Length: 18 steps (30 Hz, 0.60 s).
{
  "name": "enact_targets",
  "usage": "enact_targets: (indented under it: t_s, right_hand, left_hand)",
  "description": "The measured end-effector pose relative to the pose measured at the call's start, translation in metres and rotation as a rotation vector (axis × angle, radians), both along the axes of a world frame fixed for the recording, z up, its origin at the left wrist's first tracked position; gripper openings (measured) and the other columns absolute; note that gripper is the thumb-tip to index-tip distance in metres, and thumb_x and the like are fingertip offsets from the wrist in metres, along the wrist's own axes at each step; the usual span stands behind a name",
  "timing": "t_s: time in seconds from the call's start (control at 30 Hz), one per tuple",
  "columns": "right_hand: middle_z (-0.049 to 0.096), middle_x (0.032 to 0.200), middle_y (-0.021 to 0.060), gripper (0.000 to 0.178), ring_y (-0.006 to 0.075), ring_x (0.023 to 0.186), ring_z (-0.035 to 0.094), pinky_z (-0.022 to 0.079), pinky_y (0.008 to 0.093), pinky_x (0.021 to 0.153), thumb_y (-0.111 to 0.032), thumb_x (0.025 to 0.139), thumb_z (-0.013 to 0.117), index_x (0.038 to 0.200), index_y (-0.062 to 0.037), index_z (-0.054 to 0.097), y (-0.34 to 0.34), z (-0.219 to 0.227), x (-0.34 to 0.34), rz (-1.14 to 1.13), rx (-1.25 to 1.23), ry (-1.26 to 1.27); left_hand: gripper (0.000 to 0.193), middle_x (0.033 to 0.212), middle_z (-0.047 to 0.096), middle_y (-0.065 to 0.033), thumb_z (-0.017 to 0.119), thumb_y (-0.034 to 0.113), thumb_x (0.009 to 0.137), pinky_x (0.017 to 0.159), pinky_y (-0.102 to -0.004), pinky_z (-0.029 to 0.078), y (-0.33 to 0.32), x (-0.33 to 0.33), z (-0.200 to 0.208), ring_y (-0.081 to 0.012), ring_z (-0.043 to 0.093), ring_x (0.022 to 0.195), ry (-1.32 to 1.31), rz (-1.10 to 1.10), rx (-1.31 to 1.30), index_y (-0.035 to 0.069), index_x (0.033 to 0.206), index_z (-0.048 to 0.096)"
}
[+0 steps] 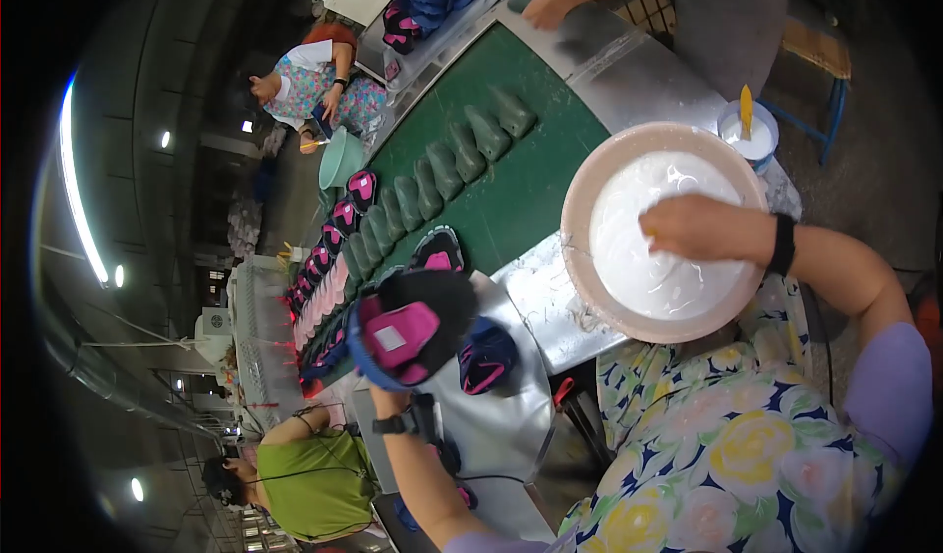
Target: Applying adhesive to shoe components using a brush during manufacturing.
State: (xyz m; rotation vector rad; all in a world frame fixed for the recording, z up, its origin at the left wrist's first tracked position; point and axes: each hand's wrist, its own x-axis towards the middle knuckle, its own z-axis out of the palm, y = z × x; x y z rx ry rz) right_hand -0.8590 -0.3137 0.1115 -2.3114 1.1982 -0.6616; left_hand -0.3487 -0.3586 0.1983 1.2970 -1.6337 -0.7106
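My left hand [390, 399], mostly hidden behind it, holds up a shoe upper [408, 332] in black and navy, with a pink panel and a small white label. My right hand [693, 227] is closed over a wide pinkish basin [580, 268] of thick white liquid [643, 288]. What its fingers hold, if anything, is hidden; a trace of yellow shows there. A navy and pink shoe upper [486, 357] lies on the metal table between the held upper and the basin. Another black and pink upper [439, 250] rests on the green belt behind the held one.
Grey-green shoe forms [467, 152] stand in a row on the green belt [521, 209], beside a line of pink and black uppers [344, 216]. A pail [751, 145] with a yellow-handled brush stands beyond the basin. Co-workers sit far left [309, 82] and near left [314, 479]; another person's hand [543, 10] rests opposite.
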Motion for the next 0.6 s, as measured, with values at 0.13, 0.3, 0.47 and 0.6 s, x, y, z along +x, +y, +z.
enact_targets:
  t_s: [0.13,0.3,0.47,0.6]
  right_hand:
    - [0.064,0.078,0.0143,0.020,0.0325,0.076,0.065,0.050,0.0393,0.069,-0.021,0.091,0.068,0.095,-0.0039,0.060,-0.014,0.047,-0.033,-0.214,-0.035,-0.243]
    - [0.067,0.077,0.0113,0.023,0.0261,0.075,0.068,0.050,0.0366,0.066,-0.026,0.091,0.069,0.098,-0.0061,0.061,-0.034,0.081,-0.024,-0.124,-0.124,-0.523]
    - [0.067,0.077,0.0133,0.030,0.0311,0.072,0.067,0.050,0.0383,0.066,-0.029,0.090,0.072,0.095,-0.0025,0.060,-0.028,0.089,-0.014,-0.160,-0.117,-0.586]
    - [0.063,0.068,0.0166,0.035,0.0356,0.065,0.065,0.050,0.0400,0.062,-0.031,0.087,0.075,0.090,-0.0001,0.058,-0.021,0.073,-0.009,-0.390,-0.158,-0.513]
  left_hand:
    - [0.059,0.136,0.057,-0.0112,0.057,0.034,0.096,0.100,-0.0396,0.051,-0.010,-0.077,-0.024,-0.0239,0.061,0.117,0.229,-0.208,0.311,0.006,0.147,0.043]
    - [0.064,0.140,0.053,-0.0135,0.066,0.034,0.095,0.103,-0.0421,0.052,-0.034,-0.137,-0.039,-0.0257,0.059,0.122,0.467,-0.462,0.504,0.005,0.146,0.042]
    - [0.062,0.141,0.053,-0.0133,0.065,0.033,0.096,0.103,-0.0421,0.052,-0.032,-0.170,-0.051,-0.0256,0.059,0.122,0.369,-0.453,0.300,0.005,0.146,0.042]
    - [0.061,0.141,0.053,-0.0132,0.064,0.033,0.096,0.103,-0.0421,0.052,-0.025,-0.185,-0.068,-0.0256,0.059,0.122,0.305,-0.359,0.111,0.005,0.146,0.043]
